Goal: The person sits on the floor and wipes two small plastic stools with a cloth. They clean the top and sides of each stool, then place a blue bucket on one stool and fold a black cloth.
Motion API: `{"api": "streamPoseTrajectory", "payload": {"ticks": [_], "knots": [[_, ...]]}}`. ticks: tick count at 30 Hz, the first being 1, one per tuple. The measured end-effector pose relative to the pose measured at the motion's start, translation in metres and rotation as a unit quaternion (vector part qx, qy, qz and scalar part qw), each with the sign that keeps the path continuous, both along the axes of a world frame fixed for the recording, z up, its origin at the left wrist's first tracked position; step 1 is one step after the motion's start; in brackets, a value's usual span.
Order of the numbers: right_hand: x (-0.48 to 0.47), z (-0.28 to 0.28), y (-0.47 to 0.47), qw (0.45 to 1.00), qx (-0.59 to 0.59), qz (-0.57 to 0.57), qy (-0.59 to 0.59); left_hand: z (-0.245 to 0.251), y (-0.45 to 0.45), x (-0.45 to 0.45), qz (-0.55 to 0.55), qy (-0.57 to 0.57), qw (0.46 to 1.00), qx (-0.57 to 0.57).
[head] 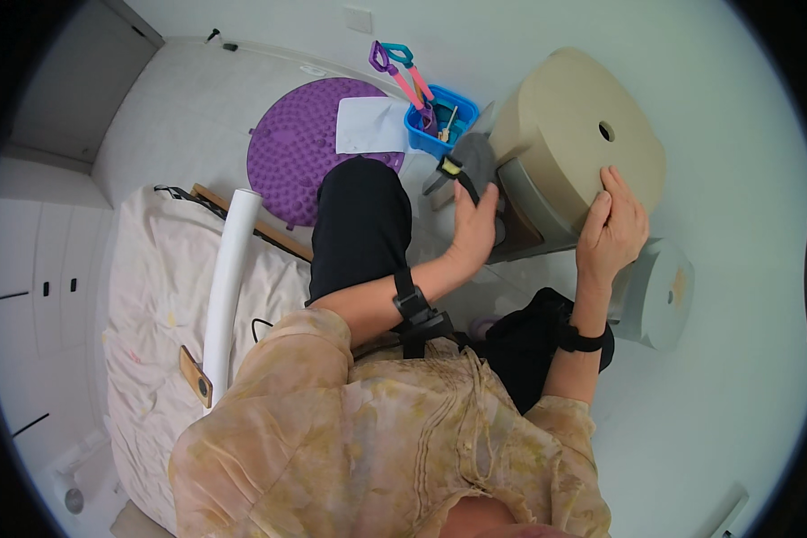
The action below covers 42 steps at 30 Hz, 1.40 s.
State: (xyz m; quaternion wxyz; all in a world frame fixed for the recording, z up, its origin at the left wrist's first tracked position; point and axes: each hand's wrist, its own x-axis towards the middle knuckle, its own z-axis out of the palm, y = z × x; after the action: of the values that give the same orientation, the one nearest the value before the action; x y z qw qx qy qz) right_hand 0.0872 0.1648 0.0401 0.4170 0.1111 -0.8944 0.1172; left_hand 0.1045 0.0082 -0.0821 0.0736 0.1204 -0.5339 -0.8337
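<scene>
My left hand [472, 225] is shut on a slim black object [467, 185], its fingers pointing away from me. A black end with a pale yellow-green patch [450, 166] projects beyond the fingers; its exact kind cannot be told. Just behind it is a dark grey rounded object [479, 151]. My right hand [610, 235] lies against the near edge of a large beige plastic piece [565, 114] with a round hole, fingers extended and close together. Below that piece are a grey curved panel [531, 195] and a brown recess. Black straps circle both forearms.
A blue plastic basket [413, 138] holds pink-handled toy tools, beside white paper [370, 126] on a purple bumpy mat [289, 148]. At left, a bed with a pale sheet [148, 269] bears a white roll [228, 289] and a phone [195, 376]. A pale grey-blue container [659, 302] stands by the wall.
</scene>
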Motion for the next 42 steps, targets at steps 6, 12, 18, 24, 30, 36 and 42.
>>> {"api": "streamPoseTrajectory", "payload": {"ticks": [6,12,18,24,30,36,42], "knots": [[0.000,-0.003,0.001,1.000,0.007,-0.014,-0.003,-0.001,0.010,0.018,0.025,0.251,0.900,-0.355],[-0.001,-0.002,0.001,1.000,-0.001,-0.007,-0.006,-0.012,0.003,0.011,-0.108,0.240,0.905,-0.333],[-0.001,0.000,0.001,1.000,-0.006,0.006,-0.005,-0.004,0.008,0.031,-0.334,0.290,0.801,-0.403],[0.001,-0.003,0.003,1.000,-0.009,-0.003,-0.013,0.024,0.000,0.021,-0.091,0.369,0.869,-0.317],[0.001,-0.005,0.005,1.000,-0.005,-0.002,-0.014,0.000,0.002,-0.005,-0.060,0.389,0.784,-0.479],[0.001,-0.003,0.003,1.000,-0.008,0.001,-0.012,-0.055,0.003,0.018,-0.153,0.307,0.821,-0.456],[0.001,-0.006,0.007,1.000,-0.023,0.018,-0.005,-0.076,-0.005,0.014,-0.143,-0.243,0.950,0.132]]}}
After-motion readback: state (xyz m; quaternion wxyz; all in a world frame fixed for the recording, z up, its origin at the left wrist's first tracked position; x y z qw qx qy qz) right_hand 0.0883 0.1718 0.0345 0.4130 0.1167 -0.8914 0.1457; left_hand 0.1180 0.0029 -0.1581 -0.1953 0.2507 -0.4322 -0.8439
